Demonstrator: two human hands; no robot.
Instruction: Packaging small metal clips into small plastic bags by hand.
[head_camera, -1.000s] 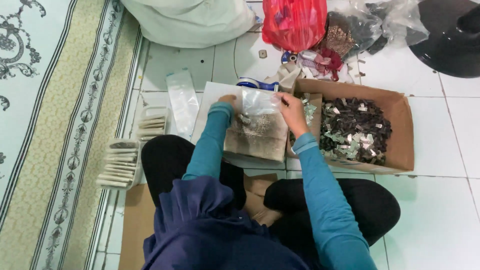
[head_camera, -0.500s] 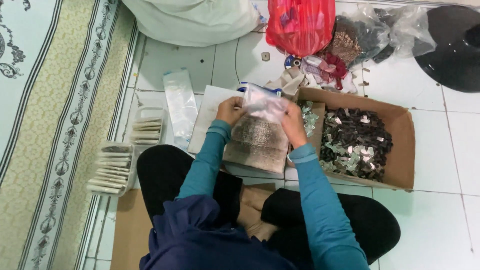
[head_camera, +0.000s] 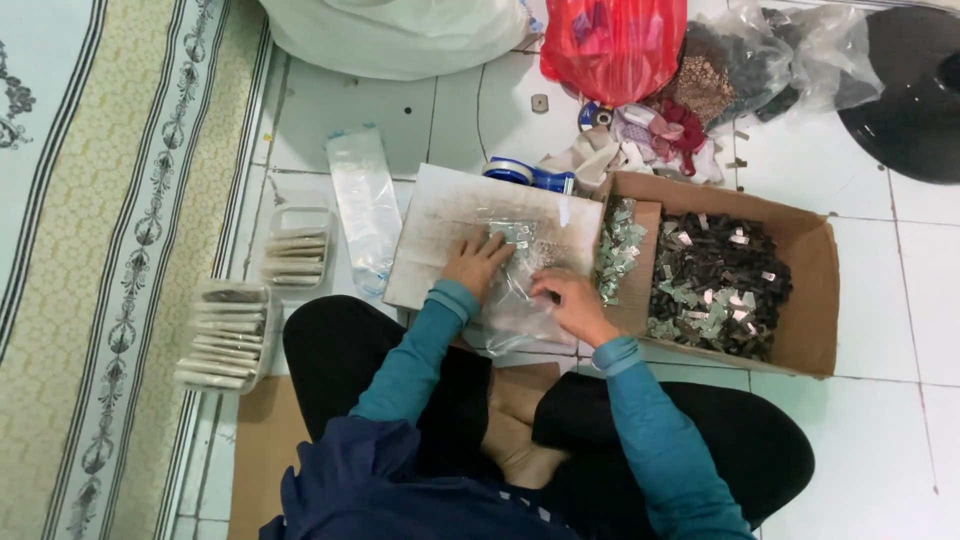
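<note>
Pressing down with spread fingers, the left hand lies flat on a clear plastic bag that rests on a white board in front of the seated person; the right hand also lies on the bag, fingers loosely curled, and I cannot tell if it pinches the plastic; small metal pieces show inside the bag; just right of the board stands a cardboard box full of dark and silvery parts; two trays of flat packets stand on the floor to the left.

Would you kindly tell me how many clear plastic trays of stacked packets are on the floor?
2: one clear plastic tray beside the white board, another nearer the patterned rug. None seems hidden.
</note>
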